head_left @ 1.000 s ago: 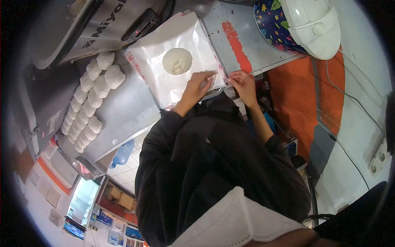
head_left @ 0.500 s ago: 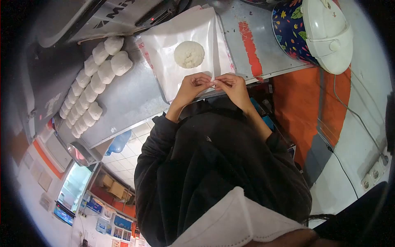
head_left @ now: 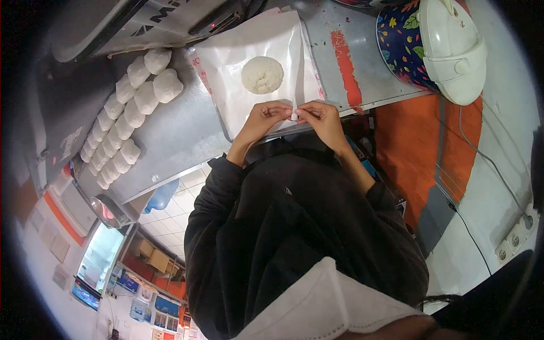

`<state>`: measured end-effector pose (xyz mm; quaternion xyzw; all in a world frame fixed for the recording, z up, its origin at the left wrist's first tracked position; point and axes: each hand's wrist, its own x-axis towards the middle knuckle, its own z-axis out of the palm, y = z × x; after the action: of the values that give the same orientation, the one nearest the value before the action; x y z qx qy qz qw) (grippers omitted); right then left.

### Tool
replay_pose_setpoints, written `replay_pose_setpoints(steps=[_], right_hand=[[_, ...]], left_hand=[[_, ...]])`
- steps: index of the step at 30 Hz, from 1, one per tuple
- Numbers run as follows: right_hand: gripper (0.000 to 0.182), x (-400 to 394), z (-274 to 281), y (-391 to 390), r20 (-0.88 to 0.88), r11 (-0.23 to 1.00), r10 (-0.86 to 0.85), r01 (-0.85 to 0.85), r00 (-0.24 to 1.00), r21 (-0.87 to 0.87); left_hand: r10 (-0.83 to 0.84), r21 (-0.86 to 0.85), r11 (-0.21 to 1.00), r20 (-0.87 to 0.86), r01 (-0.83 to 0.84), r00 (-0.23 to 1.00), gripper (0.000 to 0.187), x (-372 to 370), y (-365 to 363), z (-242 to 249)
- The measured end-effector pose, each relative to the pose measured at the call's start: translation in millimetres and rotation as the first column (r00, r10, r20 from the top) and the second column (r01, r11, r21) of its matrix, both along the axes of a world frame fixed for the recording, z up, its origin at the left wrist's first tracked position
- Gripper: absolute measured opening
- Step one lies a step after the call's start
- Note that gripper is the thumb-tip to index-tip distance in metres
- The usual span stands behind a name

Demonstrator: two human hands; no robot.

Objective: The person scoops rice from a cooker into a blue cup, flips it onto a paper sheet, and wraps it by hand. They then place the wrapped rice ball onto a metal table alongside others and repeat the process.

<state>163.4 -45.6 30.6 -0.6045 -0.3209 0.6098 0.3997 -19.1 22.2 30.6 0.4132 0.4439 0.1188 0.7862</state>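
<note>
A rounded mound of white rice (head_left: 262,75) rests on a sheet of white wrapping paper (head_left: 224,59), with more sheets stacked beneath. On the near side of the rice, my left hand (head_left: 262,120) pinches the paper's edge between thumb and fingers. Close beside it, my right hand (head_left: 322,119) pinches the same edge from the other side. A small folded piece of the paper pokes out between the fingertips, and a raised crease runs from there toward the far side, right of the rice.
White wrapped packets (head_left: 145,97) stand in rows along the left of the metal counter (head_left: 170,144). A leaf-patterned rice container (head_left: 399,42) with a white lid is at the right. A dark machine (head_left: 164,25) borders the counter's far left. Cables hang near wall sockets (head_left: 514,241).
Both hands stay nearly in place, still pinching the paper. The folded bit between the fingertips now shows more, sticking out toward me. The view has shifted slightly.
</note>
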Motion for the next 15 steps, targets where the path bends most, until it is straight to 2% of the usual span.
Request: replay_pose_setpoints(steps=[10,12,15], right_hand=[[0.016,-1.3,-0.4,-0.5,0.007,1.000,-0.002,0.002,1.000,-0.005],[0.016,-2.0,1.0,0.1,0.001,0.999,-0.024,0.024,1.000,0.029],[0.016,-2.0,6.0,1.9,0.033,1.000,-0.009,0.008,0.999,0.005]], left_hand=[[0.007,0.004,1.000,0.026,-0.007,1.000,0.019,0.6,-0.7,-10.2],[0.039,0.056,0.998,0.060,-0.042,0.997,0.017,1.6,-1.9,-10.6],[0.068,0.001,0.998,0.047,-0.068,0.997,0.015,3.4,-4.2,-11.0]])
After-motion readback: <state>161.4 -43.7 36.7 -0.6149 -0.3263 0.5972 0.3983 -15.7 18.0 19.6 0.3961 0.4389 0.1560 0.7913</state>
